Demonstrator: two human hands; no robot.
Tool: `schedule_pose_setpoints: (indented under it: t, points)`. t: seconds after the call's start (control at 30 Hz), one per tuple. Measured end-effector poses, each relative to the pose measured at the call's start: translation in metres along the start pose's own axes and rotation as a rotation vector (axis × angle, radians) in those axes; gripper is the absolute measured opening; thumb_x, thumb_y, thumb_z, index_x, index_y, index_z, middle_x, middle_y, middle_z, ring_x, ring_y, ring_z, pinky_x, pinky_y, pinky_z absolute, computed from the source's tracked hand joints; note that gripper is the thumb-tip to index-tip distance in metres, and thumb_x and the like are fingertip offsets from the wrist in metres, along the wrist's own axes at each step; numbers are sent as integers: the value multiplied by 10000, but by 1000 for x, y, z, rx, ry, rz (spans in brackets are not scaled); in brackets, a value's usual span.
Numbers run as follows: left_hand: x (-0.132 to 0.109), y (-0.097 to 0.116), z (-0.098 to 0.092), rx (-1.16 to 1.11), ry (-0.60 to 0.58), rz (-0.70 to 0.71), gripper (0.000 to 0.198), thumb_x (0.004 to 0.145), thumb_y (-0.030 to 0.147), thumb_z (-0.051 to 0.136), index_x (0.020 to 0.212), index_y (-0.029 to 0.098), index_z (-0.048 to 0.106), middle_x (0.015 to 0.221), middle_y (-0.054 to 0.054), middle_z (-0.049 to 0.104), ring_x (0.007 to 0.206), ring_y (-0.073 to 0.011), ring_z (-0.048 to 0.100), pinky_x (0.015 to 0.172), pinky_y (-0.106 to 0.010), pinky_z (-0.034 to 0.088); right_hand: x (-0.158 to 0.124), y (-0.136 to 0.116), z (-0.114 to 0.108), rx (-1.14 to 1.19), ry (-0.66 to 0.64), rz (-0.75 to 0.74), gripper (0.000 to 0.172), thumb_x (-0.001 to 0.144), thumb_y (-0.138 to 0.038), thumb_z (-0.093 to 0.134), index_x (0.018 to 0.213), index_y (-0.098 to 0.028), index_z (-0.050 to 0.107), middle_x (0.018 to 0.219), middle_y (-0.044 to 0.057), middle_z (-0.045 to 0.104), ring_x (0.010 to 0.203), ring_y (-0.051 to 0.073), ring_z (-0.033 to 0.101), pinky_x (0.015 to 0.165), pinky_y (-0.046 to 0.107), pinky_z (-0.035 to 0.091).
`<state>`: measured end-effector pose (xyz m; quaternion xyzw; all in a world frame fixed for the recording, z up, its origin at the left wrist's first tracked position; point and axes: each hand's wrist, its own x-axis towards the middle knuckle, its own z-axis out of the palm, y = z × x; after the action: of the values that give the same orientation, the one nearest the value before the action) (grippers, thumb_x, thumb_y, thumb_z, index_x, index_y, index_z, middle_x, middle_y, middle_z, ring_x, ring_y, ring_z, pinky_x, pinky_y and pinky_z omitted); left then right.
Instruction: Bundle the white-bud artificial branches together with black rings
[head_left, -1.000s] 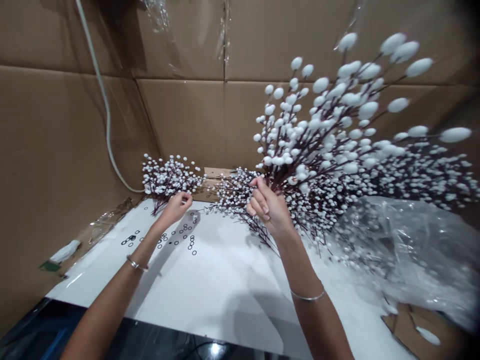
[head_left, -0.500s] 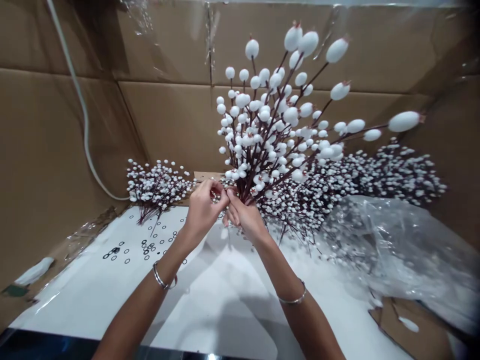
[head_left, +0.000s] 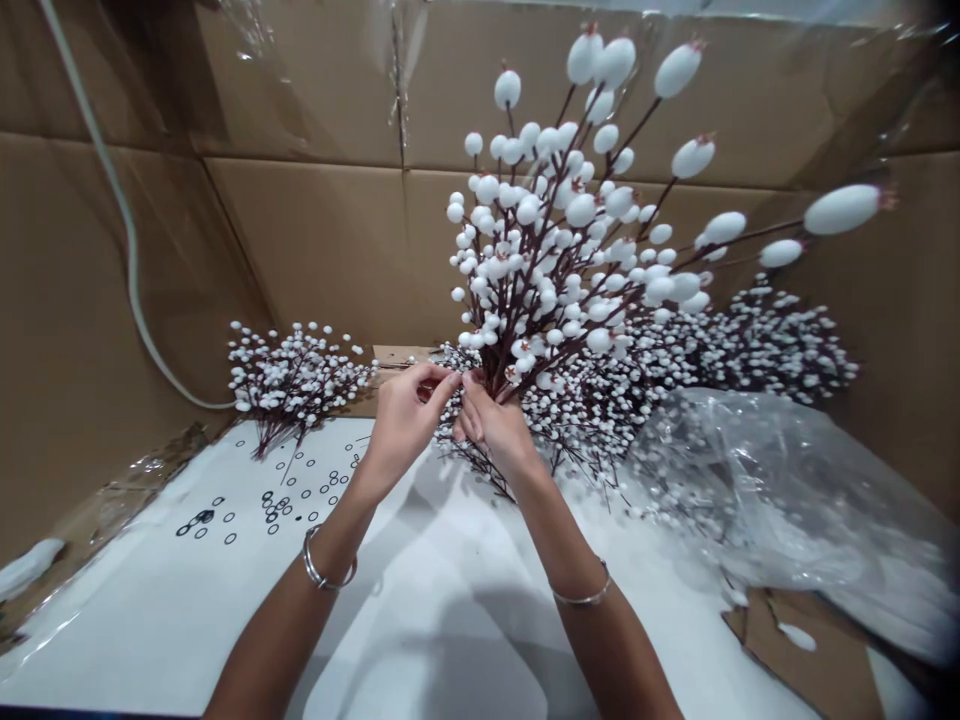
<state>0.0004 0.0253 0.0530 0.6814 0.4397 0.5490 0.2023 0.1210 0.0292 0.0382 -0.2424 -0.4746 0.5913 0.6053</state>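
My right hand (head_left: pixel 496 432) is wrapped round the lower stems of a large bunch of white artificial berry stems (head_left: pixel 540 260). The bunch fans upward and to the right, its biggest berries at the outer tips. Just left of it, my left hand (head_left: pixel 409 420) is closed in a pinch, thumb and forefinger together, their tips close to my right thumb. Whatever lies between those fingertips is too small to make out. My fingers hide the bottom of the stems.
Small black rings (head_left: pixel 277 505) lie scattered on the white table surface (head_left: pixel 420 600). A smaller berry bunch (head_left: pixel 296 375) rests at the left. Behind my right hand lies a berry-stem pile (head_left: pixel 780 335), with clear plastic (head_left: pixel 750 480) in front. Cardboard walls (head_left: pixel 315 240) enclose the back and sides.
The view has shifted slightly, so the table, rings and smaller bunch appear farther left. Both hands stay together at the stems, and the left hand's pinch remains close to the right thumb.
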Motion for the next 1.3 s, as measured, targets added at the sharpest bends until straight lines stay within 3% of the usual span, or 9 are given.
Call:
schedule_pose_setpoints:
  t: [0.13, 0.3, 0.5, 0.57, 0.63, 0.8, 0.93, 1.17, 1.3]
  points:
    - [5, -7, 2, -132, 3, -47, 223, 851, 388, 657, 843, 166, 678, 835, -72, 712, 742, -161, 622, 681, -290, 497, 1, 1, -2, -11, -1, -7, 440, 814, -524, 689, 612, -237, 424, 325, -120, 308, 286, 65, 229, 367, 260, 356]
    - [13, -11, -4, -620, -193, -236, 209, 830, 382, 644, 812, 173, 645, 894, -98, 684, 789, -163, 616, 720, -314, 518, -3, -3, 0, 9, -54, 12, 448, 795, -539, 709, 609, -237, 435, 338, -123, 295, 303, 66, 227, 397, 257, 379]
    - [18, -15, -14, -773, -425, -353, 191, 844, 291, 521, 769, 178, 656, 768, -85, 597, 673, -154, 554, 654, -332, 496, -5, -6, 1, 38, -86, 6, 374, 809, -495, 705, 663, -227, 489, 337, -135, 305, 297, 61, 215, 390, 243, 382]
    - [20, -23, -14, -755, -485, -333, 199, 783, 253, 546, 868, 172, 707, 681, -58, 545, 584, -136, 494, 600, -319, 475, -5, -5, 2, 21, -99, 26, 388, 809, -506, 697, 644, -222, 491, 329, -130, 307, 292, 58, 219, 388, 244, 382]
    - [22, -31, -14, -710, -509, -310, 343, 723, 226, 579, 1028, 176, 727, 657, -38, 538, 505, -110, 427, 537, -303, 445, -4, -4, 2, 23, -94, 36, 395, 801, -512, 701, 635, -219, 495, 328, -128, 304, 290, 58, 226, 385, 244, 385]
    - [22, -37, -19, -649, -598, -338, 579, 718, 262, 653, 1297, 244, 639, 717, -27, 651, 400, -70, 405, 415, -259, 361, -4, -5, -1, 62, -147, 73, 371, 813, -487, 701, 646, -202, 533, 330, -133, 297, 285, 50, 221, 389, 235, 399]
    - [21, -30, -25, -585, -604, -314, 560, 782, 345, 645, 1333, 247, 619, 802, -64, 716, 405, -90, 491, 396, -263, 373, -4, -8, -5, 65, -190, 105, 370, 820, -492, 698, 659, -209, 523, 325, -144, 278, 276, 46, 193, 386, 223, 397]
    - [18, -26, -17, -666, -509, -300, 440, 765, 462, 714, 1160, 270, 730, 710, -31, 707, 277, -1, 292, 304, -222, 121, -5, -6, -2, 75, -237, 93, 379, 837, -503, 678, 668, -171, 604, 326, -131, 307, 283, 37, 213, 403, 214, 413]
    - [19, -24, -15, -717, -481, -311, 409, 705, 490, 782, 1044, 262, 773, 650, -15, 700, 264, 5, 270, 297, -211, 101, -7, -7, 0, 83, -227, 128, 381, 849, -500, 667, 667, -175, 587, 317, -133, 297, 282, 41, 189, 400, 223, 411]
